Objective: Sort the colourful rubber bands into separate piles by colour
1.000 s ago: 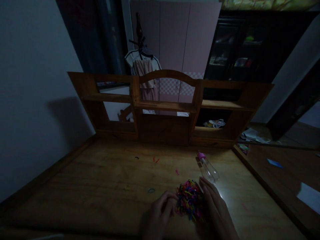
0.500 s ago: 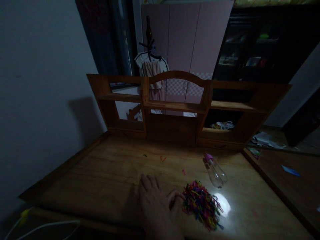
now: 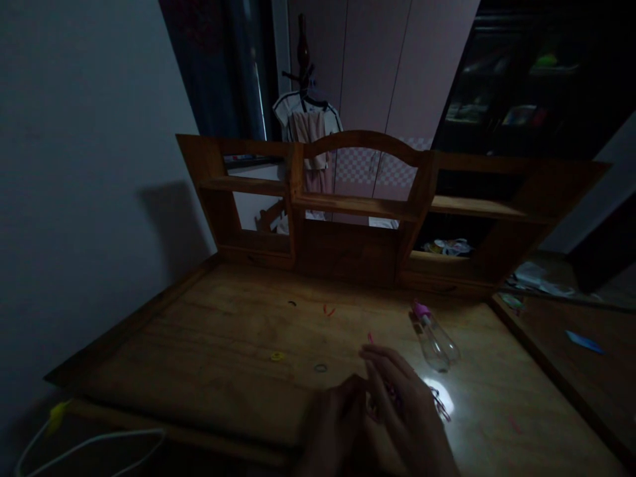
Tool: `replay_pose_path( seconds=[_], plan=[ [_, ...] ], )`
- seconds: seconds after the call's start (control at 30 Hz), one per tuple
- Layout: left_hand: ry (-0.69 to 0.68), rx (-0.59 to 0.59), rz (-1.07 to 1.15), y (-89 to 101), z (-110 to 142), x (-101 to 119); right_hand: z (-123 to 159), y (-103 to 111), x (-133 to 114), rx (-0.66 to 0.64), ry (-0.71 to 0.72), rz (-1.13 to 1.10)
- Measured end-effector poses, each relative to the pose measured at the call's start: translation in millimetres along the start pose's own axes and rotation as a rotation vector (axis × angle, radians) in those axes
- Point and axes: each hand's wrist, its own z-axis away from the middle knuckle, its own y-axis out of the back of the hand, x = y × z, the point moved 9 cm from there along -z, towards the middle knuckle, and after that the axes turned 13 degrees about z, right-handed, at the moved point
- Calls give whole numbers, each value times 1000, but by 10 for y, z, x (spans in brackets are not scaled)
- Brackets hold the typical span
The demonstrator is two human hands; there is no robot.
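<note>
A tangled heap of multicoloured rubber bands (image 3: 441, 405) lies on the wooden tabletop, mostly covered by my hands. Over it rests my right hand (image 3: 402, 407), its fingers stretched out and close together, pointing up and left. My left hand (image 3: 336, 414) is at the heap's left side, dark and blurred. Its fingers look curled in, and what they may hold is hidden. Left of the hands lie a yellow band (image 3: 277, 356) and a greyish-green band (image 3: 320, 368). A pink band (image 3: 370, 338) shows just beyond my right fingertips.
Farther back lie orange-red bands (image 3: 328, 310) and a small dark band (image 3: 292, 303). A clear bottle with a pink top (image 3: 437, 344) lies right of the heap. A wooden shelf unit (image 3: 355, 209) lines the far edge. A white cable (image 3: 89, 440) hangs at front left.
My right hand has moved from the left part of the table to the right, over the heap. The yellow and greyish-green bands now show where it was. The view has shifted slightly.
</note>
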Motion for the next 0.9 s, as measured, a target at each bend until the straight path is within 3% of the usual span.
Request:
replay_pose_path(
  seconds=[0.17, 0.27, 0.4, 0.57, 0.77, 0.9],
  plan=[
    [22, -10, -28, -38, -22, -162, 487, 479, 880, 118, -171, 73],
    [-41, 22, -94, -29, -62, -129, 727, 526, 1154, 127, -268, 62],
    [-83, 21, -181, -56, -75, -102, 766, 447, 1124, 111, -231, 102],
    [-64, -25, -207, -111, -47, -94, 550, 203, 931, 86, -117, 182],
    [-77, -15, -113, -31, -47, -51, 303, -73, 844, 27, -68, 224],
    [-75, -24, -22, -18, -65, -80, 261, -90, 857, 13, -95, 230]
  ],
)
